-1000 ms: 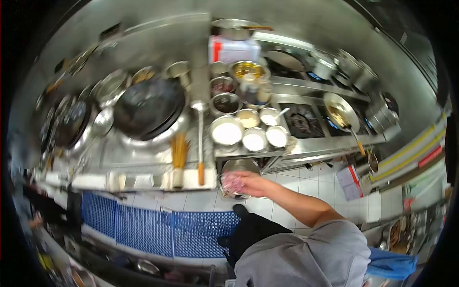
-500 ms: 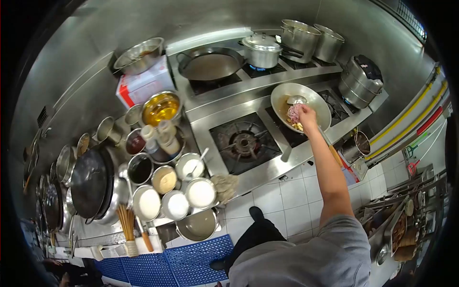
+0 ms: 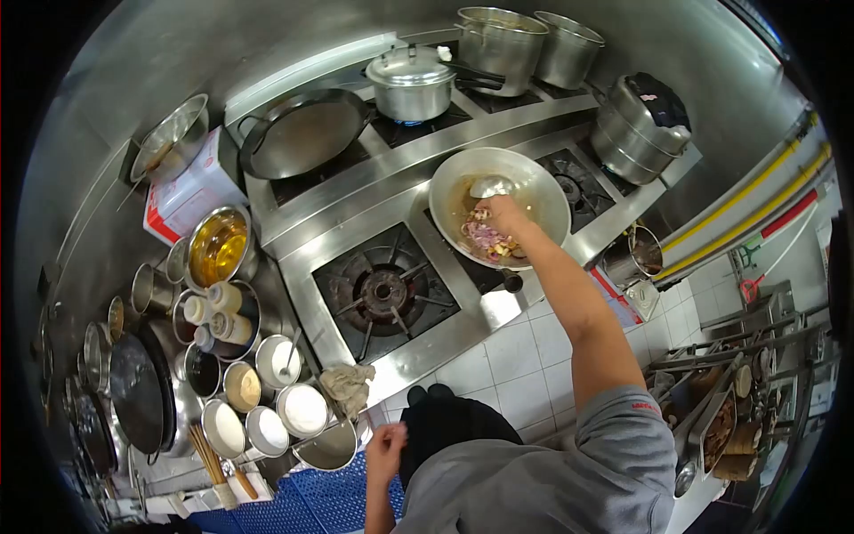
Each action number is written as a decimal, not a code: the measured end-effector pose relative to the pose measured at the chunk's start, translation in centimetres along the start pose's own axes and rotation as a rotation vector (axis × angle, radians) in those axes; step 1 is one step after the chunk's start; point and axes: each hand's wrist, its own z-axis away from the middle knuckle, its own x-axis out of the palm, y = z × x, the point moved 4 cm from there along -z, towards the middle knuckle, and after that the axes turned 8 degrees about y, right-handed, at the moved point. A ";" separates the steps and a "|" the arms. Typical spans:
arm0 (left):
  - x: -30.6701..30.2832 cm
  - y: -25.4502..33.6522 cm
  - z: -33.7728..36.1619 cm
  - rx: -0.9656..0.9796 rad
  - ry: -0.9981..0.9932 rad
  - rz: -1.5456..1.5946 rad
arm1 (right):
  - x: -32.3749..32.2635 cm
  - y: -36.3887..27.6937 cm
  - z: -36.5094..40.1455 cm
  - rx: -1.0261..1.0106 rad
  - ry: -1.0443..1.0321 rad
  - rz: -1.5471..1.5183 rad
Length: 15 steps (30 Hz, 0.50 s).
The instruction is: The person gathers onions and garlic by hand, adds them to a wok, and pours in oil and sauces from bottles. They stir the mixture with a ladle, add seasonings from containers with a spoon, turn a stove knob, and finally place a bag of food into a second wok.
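My right hand [image 3: 505, 216] reaches into a large wok [image 3: 547, 198] on the front burner, its curled fingers pointing down over the food. Whatever they pinch, if anything, is hidden. Sliced red onion [image 3: 487, 238] lies below them, with pale yellowish pieces beside it. Just beyond the fingers rests the metal bowl of a ladle [image 3: 492, 186]; my arm covers its handle. My left hand [image 3: 386, 449] hangs low by my waist, fingers loosely curled, nothing visible in it, near a grey-brown cloth [image 3: 348, 388] on the counter corner.
Left of the wok is a burner [image 3: 382, 291]. Behind stand a lidded pot [image 3: 410, 84] over a blue flame, a wide pan [image 3: 307, 133] and tall pots [image 3: 501, 52]. Seasoning containers [image 3: 302, 409], squeeze bottles [image 3: 229, 311] and a bowl of yellow oil [image 3: 218, 247] crowd the left counter.
The view has shifted, moving the stove leftward in frame. The bunched onion at my right hand is now spread in the wok, and the hand is deeper inside. My left hand has come into view.
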 end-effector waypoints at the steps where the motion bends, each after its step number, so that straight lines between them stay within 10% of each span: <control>1: 3.0 2.6 -1.8 0.013 -0.146 0.045 | -0.5 -0.3 -0.1 0.046 -0.017 -0.026; 6: 16.6 9.1 -7.0 -0.009 -0.548 0.036 | -1.0 -0.4 0.8 0.071 -0.064 0.110; 15: 29.6 13.5 -12.7 -0.642 -0.584 0.577 | -8.1 -0.4 3.7 -0.114 0.059 -0.147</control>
